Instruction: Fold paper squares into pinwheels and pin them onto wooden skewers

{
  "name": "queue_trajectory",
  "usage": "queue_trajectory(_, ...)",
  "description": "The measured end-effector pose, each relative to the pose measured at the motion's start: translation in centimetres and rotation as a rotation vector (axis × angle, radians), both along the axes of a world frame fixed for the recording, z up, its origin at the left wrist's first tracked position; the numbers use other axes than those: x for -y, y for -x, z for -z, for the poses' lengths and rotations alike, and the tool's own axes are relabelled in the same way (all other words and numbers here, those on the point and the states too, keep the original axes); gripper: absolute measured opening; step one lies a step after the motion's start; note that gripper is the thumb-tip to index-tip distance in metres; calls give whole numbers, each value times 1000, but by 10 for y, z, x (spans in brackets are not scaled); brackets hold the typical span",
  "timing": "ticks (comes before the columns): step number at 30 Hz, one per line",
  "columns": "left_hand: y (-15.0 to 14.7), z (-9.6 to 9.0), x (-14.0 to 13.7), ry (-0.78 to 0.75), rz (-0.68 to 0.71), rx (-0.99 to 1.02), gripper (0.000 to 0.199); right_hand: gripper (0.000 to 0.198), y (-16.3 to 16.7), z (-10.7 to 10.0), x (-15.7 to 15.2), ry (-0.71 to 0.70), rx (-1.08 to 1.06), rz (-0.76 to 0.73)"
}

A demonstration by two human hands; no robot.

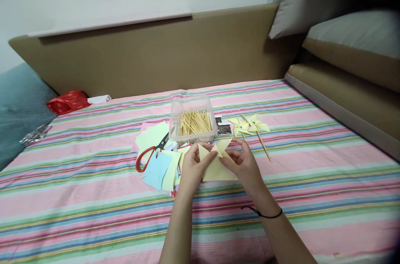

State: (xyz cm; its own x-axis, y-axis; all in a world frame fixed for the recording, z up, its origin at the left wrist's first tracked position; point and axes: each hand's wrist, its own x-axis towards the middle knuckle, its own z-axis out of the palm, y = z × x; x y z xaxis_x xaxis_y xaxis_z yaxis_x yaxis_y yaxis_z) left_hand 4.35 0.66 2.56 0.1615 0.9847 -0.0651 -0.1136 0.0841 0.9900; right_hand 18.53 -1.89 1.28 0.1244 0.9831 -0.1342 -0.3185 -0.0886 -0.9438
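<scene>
Paper: a single pale yellow piece [218, 171], held up over the striped cloth [93, 214] in front of me, in the middle of things, between the two hands and on the near side of the box.
Its look: matte and creamy, with pointed flaps standing along the far edge and a notch dipping between them; the flap toward the right hand rises broad and slanted, the one toward the left is a smaller triangle. The near part spreads wide and fairly flat, ending in a straight edge (the thumbs cover its middle, so I can't tell how the flaps meet there).
Left hand: grasping the paper [196, 162], thumb laid across toward the centre, fingers curled behind.
Right hand: grasping the other side [241, 161], thumb near the centre too; a black cord [271, 216] circles the forearm.
Box: clear plastic [174, 120], heaped with wooden sticks [195, 123].
Pins: small, dark metal pieces [224, 130], just beside the box.
Pinwheels: two, the same pale yellow [255, 123], lying on sticks to the right.
Scissors: red handles, dark blades [162, 143], resting on loose sheets [158, 134].
Blue paper: cut pieces [154, 173], left of the left hand.
</scene>
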Motion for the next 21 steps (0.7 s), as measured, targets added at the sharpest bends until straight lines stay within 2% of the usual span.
queue_trajectory(8, 1, -2, 1, 6, 36, 56, 21, 59, 0, 4, -1, -22, 37, 20)
queue_trajectory(14, -2, 1, 1, -6, -32, -1, 31, 60, -1, 5, -1, -16, 16, 8)
queue_trajectory(21, -3, 3, 1, 12, -43, -57, 39, 60, -1, 4, -1, -1, 43, 19)
